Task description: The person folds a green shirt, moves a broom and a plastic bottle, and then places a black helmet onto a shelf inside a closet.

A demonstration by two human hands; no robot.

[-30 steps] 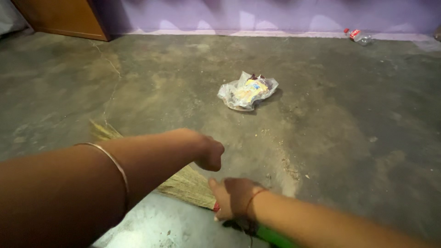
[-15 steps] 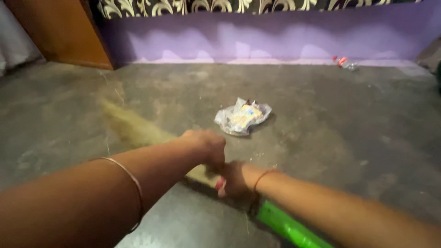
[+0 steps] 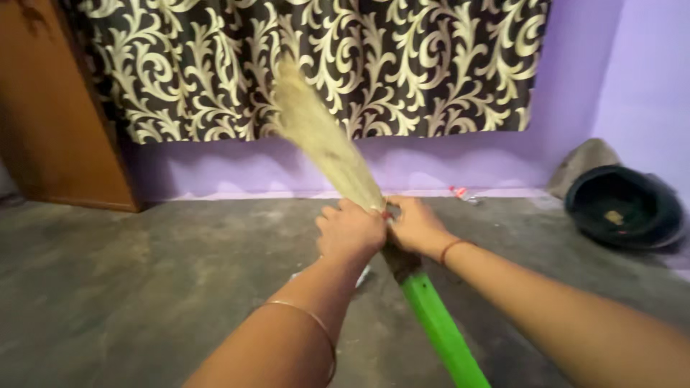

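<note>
Both hands meet on the broom (image 3: 338, 162), left hand (image 3: 350, 231) beside right hand (image 3: 415, 225), bristles tilted up before the curtain (image 3: 431, 65). A tub (image 3: 624, 208) sits far right by the wall, a cupboard (image 3: 50, 122) far left.

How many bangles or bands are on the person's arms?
2: a thin metal bangle circles the left forearm, and a thin red thread band circles the right wrist. More could be hidden beyond the picture's edge.
</note>
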